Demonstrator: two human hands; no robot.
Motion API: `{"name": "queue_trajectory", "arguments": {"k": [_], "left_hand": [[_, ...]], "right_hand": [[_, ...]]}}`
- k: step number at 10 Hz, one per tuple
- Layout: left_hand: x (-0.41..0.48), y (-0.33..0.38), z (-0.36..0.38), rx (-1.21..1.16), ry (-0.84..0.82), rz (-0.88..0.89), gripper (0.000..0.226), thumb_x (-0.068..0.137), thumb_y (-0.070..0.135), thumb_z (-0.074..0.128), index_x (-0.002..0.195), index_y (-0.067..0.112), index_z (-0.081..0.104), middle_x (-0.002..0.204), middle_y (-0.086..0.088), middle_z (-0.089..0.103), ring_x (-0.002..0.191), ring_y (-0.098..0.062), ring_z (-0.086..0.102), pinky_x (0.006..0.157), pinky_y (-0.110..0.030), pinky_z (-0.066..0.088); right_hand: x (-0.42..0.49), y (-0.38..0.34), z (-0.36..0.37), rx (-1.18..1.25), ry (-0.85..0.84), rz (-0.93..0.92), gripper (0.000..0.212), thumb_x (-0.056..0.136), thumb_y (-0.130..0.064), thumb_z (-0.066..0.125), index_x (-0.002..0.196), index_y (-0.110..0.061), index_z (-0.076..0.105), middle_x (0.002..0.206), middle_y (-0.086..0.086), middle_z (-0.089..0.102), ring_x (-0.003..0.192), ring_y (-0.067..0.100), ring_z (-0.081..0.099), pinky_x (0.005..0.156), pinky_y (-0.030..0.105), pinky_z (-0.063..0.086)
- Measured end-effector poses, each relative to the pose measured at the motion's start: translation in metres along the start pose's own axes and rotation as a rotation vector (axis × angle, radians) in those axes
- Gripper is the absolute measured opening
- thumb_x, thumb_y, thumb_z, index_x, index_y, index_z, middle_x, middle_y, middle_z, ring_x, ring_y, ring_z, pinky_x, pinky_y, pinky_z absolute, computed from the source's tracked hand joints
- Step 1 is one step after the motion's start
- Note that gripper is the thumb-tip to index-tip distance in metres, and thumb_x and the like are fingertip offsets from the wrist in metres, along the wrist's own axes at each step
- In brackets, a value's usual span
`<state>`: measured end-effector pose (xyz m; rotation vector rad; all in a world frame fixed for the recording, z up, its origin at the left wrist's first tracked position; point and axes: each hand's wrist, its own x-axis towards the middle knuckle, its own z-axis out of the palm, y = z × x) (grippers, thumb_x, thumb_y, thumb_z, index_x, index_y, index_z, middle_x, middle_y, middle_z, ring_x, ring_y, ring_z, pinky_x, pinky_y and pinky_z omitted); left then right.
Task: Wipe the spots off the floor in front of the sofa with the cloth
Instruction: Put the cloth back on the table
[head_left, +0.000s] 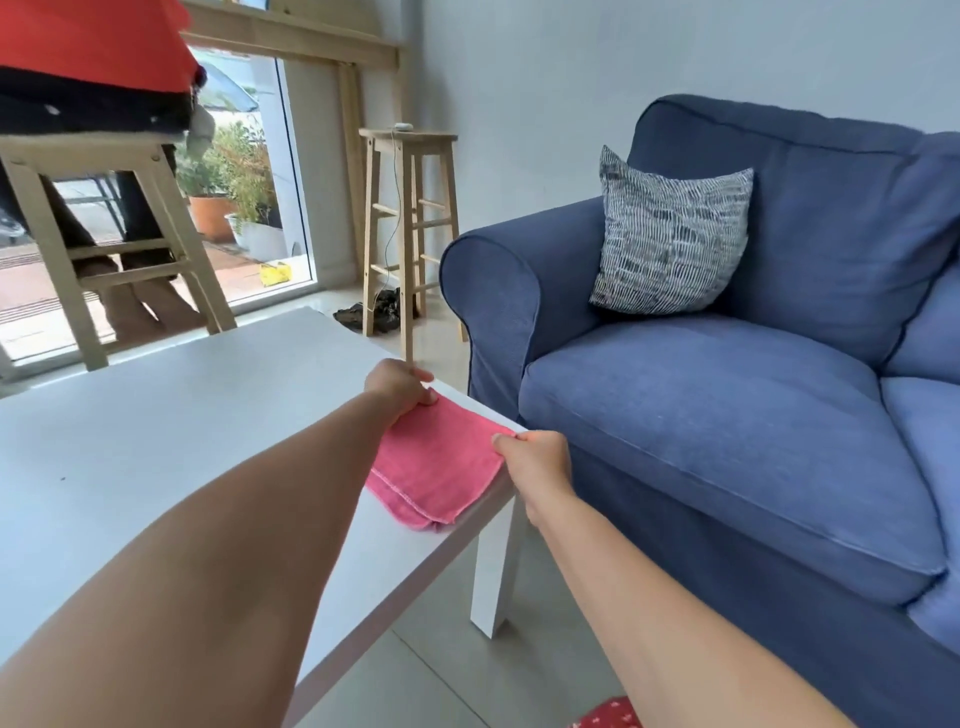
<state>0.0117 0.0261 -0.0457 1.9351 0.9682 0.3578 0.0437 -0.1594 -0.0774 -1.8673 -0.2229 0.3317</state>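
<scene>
A folded pink cloth (436, 467) lies on the right corner of the white coffee table (156, 447). My left hand (400, 384) pinches the cloth's far corner at the table's edge. My right hand (540, 467) grips the cloth's near right corner beside the table leg. The blue sofa (727, 426) stands right of the table. A narrow strip of pale tiled floor (457, 675) shows between the table and the sofa; I see no spots on it from here.
A striped cushion (670, 239) leans in the sofa's corner. A tall wooden stool (410, 228) stands past the sofa arm, dark items at its feet. A person sits on another stool (119, 244) at far left by a glass door. Something red with white dots (608, 714) lies on the floor.
</scene>
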Motion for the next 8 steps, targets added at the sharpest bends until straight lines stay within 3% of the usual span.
{"name": "queue_trajectory", "arguments": {"k": [2,3,4,5,6,7,8], "left_hand": [[0.017,0.005,0.022,0.045,0.030,0.042,0.033,0.074,0.013,0.081,0.107,0.019,0.074,0.118,-0.003,0.067,0.100,-0.017,0.057,0.095,-0.027,0.044],[0.021,0.005,0.028,0.060,0.033,0.038,0.033,0.075,0.011,0.080,0.107,0.019,0.074,0.117,-0.003,0.068,0.097,-0.016,0.057,0.098,-0.028,0.046],[0.021,0.007,0.030,0.078,0.032,0.009,0.034,0.076,0.009,0.079,0.109,0.017,0.073,0.119,-0.003,0.067,0.107,-0.020,0.060,0.099,-0.029,0.045],[0.016,0.010,0.037,0.193,0.105,0.002,0.041,0.082,0.011,0.069,0.121,0.022,0.065,0.128,-0.006,0.060,0.117,-0.025,0.054,0.100,-0.033,0.043],[-0.005,0.020,0.056,0.458,0.341,0.115,0.050,0.084,0.009,0.052,0.129,0.030,0.055,0.133,-0.010,0.048,0.125,-0.031,0.042,0.102,-0.044,0.033],[-0.031,0.033,0.086,0.475,0.423,0.361,0.050,0.080,0.008,0.049,0.124,0.032,0.058,0.130,-0.007,0.049,0.122,-0.029,0.042,0.099,-0.044,0.032],[-0.063,0.047,0.127,0.445,0.323,0.495,0.044,0.082,0.014,0.050,0.120,0.034,0.062,0.127,-0.001,0.051,0.120,-0.026,0.045,0.098,-0.040,0.031]], "right_hand": [[0.026,0.013,-0.007,-0.022,0.048,-0.004,0.044,0.065,-0.011,0.058,0.044,-0.022,0.020,0.050,-0.006,0.015,0.057,0.018,0.018,0.055,0.033,0.014],[0.033,0.021,-0.009,0.039,0.046,0.007,0.032,0.068,-0.013,0.063,0.053,-0.026,0.037,0.056,-0.002,0.029,0.057,0.018,0.027,0.055,0.032,0.022],[0.035,0.024,-0.010,0.145,0.021,0.083,0.025,0.069,-0.014,0.067,0.072,-0.022,0.043,0.063,-0.005,0.040,0.055,0.015,0.036,0.051,0.026,0.029],[0.031,0.025,-0.018,0.200,-0.041,0.165,0.059,0.072,-0.030,0.075,0.121,-0.020,0.045,0.110,0.001,0.055,0.092,0.020,0.057,0.076,0.035,0.049],[0.023,0.020,-0.045,0.213,-0.044,0.169,0.089,0.075,-0.044,0.072,0.147,-0.023,0.024,0.140,-0.001,0.042,0.117,0.022,0.051,0.089,0.037,0.046],[0.011,0.020,-0.089,0.215,-0.034,0.138,0.071,0.083,-0.038,0.065,0.145,-0.027,0.033,0.138,0.000,0.046,0.115,0.023,0.054,0.091,0.036,0.045],[-0.007,0.021,-0.145,0.145,0.038,0.106,0.055,0.086,-0.025,0.060,0.139,-0.026,0.045,0.132,-0.001,0.050,0.112,0.022,0.055,0.092,0.034,0.045]]}}
